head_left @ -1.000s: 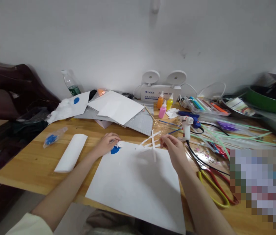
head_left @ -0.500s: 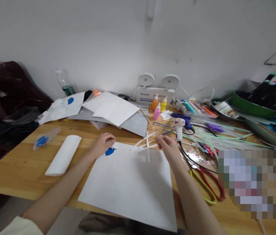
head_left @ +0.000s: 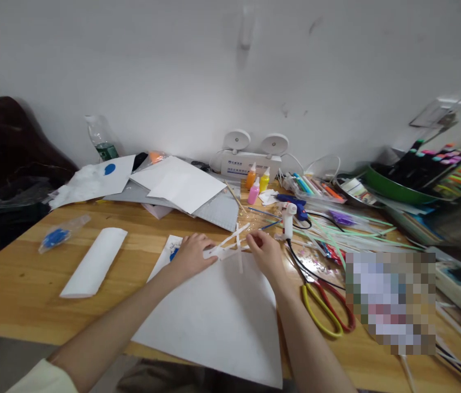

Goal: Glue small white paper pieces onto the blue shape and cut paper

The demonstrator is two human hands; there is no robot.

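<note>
A white sheet (head_left: 217,322) lies in front of me, with thin white crossed strips (head_left: 239,256) at its far edge. My left hand (head_left: 193,255) rests over the far left part of the sheet. Its thumb and fingers close round the left end of the strips. On the right, my right hand (head_left: 263,252) has its fingers curled together at the right end of the strips; the fingertips are partly hidden. A patch of blue modelling clay (head_left: 173,254) on the sheet's far left corner is partly covered by my left hand.
A folded white paper (head_left: 95,262) and a bag of blue clay (head_left: 56,236) lie left. Scissors (head_left: 322,305) and a white glue gun (head_left: 288,218) with a cord are right. Paint bottles (head_left: 253,191) and stacked white sheets (head_left: 187,183) stand behind.
My left hand has moved right, from beside the blue clay to the white strips, and now covers part of the clay. My right hand stays by the strips. The view has shifted slightly right.
</note>
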